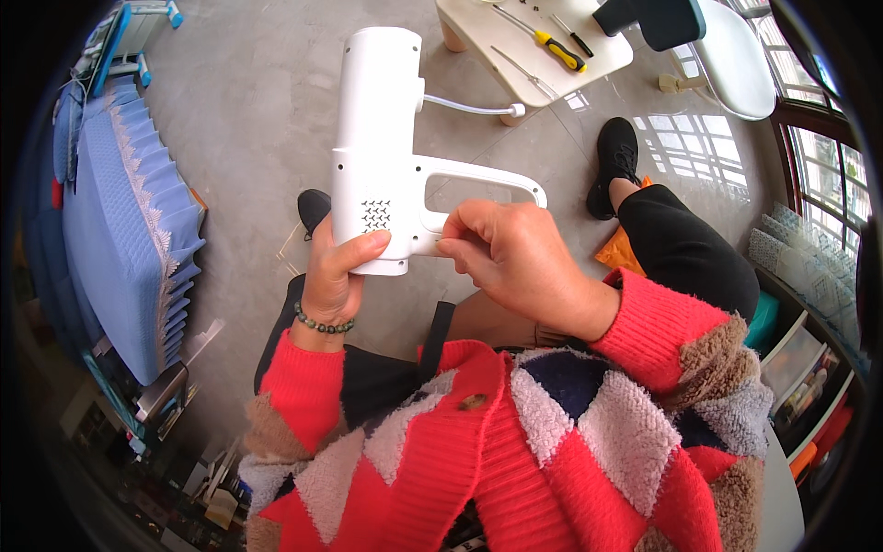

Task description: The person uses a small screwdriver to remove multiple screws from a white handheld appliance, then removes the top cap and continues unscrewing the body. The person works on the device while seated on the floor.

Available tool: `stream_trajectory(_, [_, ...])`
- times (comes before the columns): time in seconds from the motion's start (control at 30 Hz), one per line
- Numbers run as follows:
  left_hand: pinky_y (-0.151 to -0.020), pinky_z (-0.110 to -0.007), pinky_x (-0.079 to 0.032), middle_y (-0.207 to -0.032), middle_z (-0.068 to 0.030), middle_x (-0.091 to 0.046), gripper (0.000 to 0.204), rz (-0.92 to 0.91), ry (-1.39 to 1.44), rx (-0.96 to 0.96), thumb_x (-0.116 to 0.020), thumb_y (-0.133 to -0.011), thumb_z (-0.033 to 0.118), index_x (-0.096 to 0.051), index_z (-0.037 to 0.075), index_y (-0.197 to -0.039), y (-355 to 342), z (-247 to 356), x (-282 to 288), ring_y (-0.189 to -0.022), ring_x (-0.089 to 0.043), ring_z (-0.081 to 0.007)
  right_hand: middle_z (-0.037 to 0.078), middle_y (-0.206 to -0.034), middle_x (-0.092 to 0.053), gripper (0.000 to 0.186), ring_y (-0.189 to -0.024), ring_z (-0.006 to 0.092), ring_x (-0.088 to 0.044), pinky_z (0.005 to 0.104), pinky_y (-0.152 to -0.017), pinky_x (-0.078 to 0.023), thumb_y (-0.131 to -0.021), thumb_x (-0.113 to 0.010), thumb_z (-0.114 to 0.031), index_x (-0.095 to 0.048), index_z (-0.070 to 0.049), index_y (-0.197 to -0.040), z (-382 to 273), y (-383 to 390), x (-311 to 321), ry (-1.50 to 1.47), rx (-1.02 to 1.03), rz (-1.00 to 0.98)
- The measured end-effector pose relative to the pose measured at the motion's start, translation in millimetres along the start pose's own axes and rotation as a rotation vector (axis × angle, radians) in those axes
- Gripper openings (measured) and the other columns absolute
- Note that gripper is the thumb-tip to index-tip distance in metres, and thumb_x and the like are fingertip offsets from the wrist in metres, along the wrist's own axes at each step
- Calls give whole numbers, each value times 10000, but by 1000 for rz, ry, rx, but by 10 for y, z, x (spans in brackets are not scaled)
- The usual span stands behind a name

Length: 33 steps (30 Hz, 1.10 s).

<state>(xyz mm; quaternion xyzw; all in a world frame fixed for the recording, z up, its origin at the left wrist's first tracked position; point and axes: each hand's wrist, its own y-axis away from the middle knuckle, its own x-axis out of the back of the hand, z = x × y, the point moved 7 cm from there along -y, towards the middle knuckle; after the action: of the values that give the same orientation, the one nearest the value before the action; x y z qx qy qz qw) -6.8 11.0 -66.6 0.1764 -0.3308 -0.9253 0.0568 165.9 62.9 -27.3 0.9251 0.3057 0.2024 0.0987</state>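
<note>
A white gun-shaped plastic device (379, 101) stands upright in front of me, with a loop handle on its right, small dark screw holes, a patterned vent and a short white tube at its side. My left hand (328, 271) grips its lower body, thumb over the front below the vent, fingers hidden behind it. My right hand (506, 253) has thumb and index finger pinched at the bottom of the handle, beside the body; whatever is between those fingertips is too small to make out.
A small cream table (607, 51) ahead holds a yellow-handled screwdriver (561, 51), a black-handled one (575, 37) and thin metal tools. A white stool (731, 69) is beside it. A blue-covered piece of furniture (120, 230) lines the left; shelves (796, 359) stand at the right.
</note>
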Motion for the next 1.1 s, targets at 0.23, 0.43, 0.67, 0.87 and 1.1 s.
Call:
stream_trajectory(0.23, [-857, -292, -490, -1063, -93, -648, 499, 9, -54, 48, -725, -762, 135, -552, -43, -1195, -39, -33, -147, -960, -623, -166, 123, -651, -643, 117, -569, 254, -621, 362, -532, -486, -859, -668, -121, -642, -18, -809, 190, 4, -73, -89, -50, -50])
stream_trajectory(0.43, [-827, -277, -497, -1040, -89, -653, 453, -25, -83, 23, -743, -773, 103, -569, -37, -1168, -37, -85, -264, -929, -623, -148, 45, -596, -644, 100, -492, 105, -608, 268, -483, -483, -861, -660, -84, -671, -2, -804, 423, -8, -162, -286, -376, -163])
stream_trajectory(0.67, [-820, -273, -497, -1038, -92, -654, 416, -32, -39, 67, -733, -785, 88, -581, -40, -1150, -11, -101, -238, -929, -624, -147, 52, -587, -646, 111, -501, 110, -612, 288, -519, -488, -847, -665, -112, -703, -19, -799, 378, -5, -168, -175, -377, -198])
stream_trajectory(0.87, [-873, -288, -472, -1079, -104, -645, 477, -26, -85, 92, -726, -775, 133, -568, -56, -1184, 16, -88, -265, -984, -609, -162, 163, -657, -654, 127, -604, 315, -645, 397, -592, -501, -791, -684, -143, -709, -22, -823, 303, -55, -134, 78, -213, -209])
stream_trajectory(1.1, [-893, -297, -464, -1094, -114, -639, 516, -34, -87, 110, -720, -774, 165, -554, -69, -1202, 14, -107, -260, -1002, -604, -171, 164, -670, -644, 107, -623, 323, -644, 394, -580, -498, -799, -685, -135, -682, -27, -803, 195, -73, -61, 188, -19, -122])
